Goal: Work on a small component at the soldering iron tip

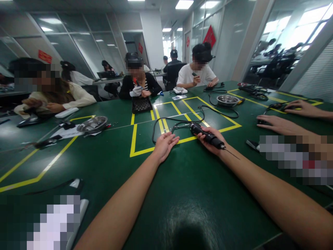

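My right hand [211, 141] lies palm up on the green table [182, 194] and holds a black corded electric screwdriver [208, 136], its thin bit pointing back toward me along my forearm. The black cable [171, 121] loops away from it across the yellow tape lines. My left hand [164, 145] rests flat on the table a little to the left, fingers stretched out and together, holding nothing. It lies over a yellow tape line [145, 151].
Metal bowls stand at the left [92, 124] and far right [228, 100]. A black tray [142, 104] sits before a seated person across the table. A neighbour's hands [278, 124] rest at the right. A blurred object [52, 222] lies near left.
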### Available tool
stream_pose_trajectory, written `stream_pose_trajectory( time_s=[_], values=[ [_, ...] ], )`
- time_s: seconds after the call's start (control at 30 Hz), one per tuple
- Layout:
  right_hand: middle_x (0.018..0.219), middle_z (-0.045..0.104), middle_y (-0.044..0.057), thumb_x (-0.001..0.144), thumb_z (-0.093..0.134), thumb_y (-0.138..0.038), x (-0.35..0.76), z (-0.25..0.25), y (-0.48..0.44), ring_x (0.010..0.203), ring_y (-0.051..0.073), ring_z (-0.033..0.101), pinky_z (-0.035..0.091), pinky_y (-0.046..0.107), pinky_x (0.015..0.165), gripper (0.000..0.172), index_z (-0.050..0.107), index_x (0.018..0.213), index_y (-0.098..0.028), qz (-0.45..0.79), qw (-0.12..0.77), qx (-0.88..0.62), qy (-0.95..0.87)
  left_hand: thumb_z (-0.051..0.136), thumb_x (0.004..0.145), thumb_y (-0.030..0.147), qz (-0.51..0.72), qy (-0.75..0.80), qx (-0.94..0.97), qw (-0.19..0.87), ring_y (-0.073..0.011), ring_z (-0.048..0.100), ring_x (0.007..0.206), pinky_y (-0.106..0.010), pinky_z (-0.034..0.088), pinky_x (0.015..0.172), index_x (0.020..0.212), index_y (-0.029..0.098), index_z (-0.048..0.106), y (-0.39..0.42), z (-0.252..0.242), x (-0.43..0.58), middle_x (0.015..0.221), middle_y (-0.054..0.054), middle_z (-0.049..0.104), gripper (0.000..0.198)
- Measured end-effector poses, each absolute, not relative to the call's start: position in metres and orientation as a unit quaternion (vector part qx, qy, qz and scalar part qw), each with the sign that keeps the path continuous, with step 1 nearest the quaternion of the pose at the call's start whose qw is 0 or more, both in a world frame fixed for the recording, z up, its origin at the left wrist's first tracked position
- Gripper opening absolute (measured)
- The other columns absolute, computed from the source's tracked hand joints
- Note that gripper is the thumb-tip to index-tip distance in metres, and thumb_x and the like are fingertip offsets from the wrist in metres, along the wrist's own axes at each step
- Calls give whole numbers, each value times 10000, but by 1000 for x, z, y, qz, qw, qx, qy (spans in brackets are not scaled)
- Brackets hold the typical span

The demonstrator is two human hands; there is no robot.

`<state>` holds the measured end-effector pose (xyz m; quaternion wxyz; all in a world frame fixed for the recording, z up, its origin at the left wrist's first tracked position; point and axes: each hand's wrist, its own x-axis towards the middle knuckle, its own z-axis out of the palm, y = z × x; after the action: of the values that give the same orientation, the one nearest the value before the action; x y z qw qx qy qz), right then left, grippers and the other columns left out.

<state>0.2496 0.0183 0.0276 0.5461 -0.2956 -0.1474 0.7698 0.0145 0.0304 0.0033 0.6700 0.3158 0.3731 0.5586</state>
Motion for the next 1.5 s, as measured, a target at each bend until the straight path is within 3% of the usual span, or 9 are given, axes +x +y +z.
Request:
stream_pose_trajectory(
  time_s=[0.2,0.37,0.67,0.93,1.2,1.27,1.37,1.43,1.5],
  values=[
    [1126,583,74,774,632,-58,247,32,18,678,90,599,550,130,453,489,496,1199,-258,739,555,-328,-195,690,843,51,554,380,313,671,-236,742,977,-407,568,1003,1028,139,557,30,4,14,982,-122,705,244],
    [1079,583,67,783,639,-55,247,28,20,676,92,605,547,126,450,449,506,1165,-250,731,565,-336,-184,690,835,34,554,369,309,679,-251,732,1023,-430,554,1026,1055,136,557,31,3,14,1014,-135,702,277],
    [999,620,79,809,589,-28,246,19,24,643,106,629,538,143,448,482,517,1242,-227,724,574,-339,-177,654,869,37,554,391,323,660,-200,744,915,-374,568,994,1041,114,554,29,5,17,952,-117,690,214],
    [754,673,29,738,700,-84,239,15,18,583,176,670,539,240,447,713,507,1414,-200,648,522,-403,-381,649,858,30,585,452,330,587,-140,725,852,-352,562,983,1005,121,590,40,2,11,947,-87,662,183],
    [811,702,13,739,710,-152,218,25,-10,480,147,631,535,287,458,821,464,1514,-260,525,414,-457,-587,743,800,183,619,459,439,462,-138,688,738,-319,581,779,978,135,641,44,-13,6,834,-42,665,211],
    [1053,707,75,748,699,-165,215,24,-14,582,155,669,564,309,514,784,496,1497,-275,470,404,-458,-638,722,814,219,596,454,507,426,-148,680,735,-303,565,737,959,140,656,43,-15,5,812,-45,678,178],
    [1386,559,104,739,702,-159,212,19,-18,1015,240,682,600,366,759,705,585,1422,-286,366,414,-434,-712,651,871,246,579,450,572,367,-157,677,751,-294,552,721,987,156,661,40,-13,4,823,-45,682,147],
    [1406,531,101,741,702,-154,211,15,-18,1226,279,578,568,404,890,697,589,1417,-283,327,408,-420,-741,592,922,274,577,454,598,322,-155,670,766,-288,548,720,1050,168,661,36,-7,3,869,-52,678,180],
    [1397,521,107,749,698,-160,210,11,-18,1275,285,534,550,428,930,709,565,1435,-277,322,400,-413,-752,568,950,321,579,461,616,269,-151,654,796,-282,546,719,1126,184,659,30,-1,3,969,-68,659,241]
  ],
)
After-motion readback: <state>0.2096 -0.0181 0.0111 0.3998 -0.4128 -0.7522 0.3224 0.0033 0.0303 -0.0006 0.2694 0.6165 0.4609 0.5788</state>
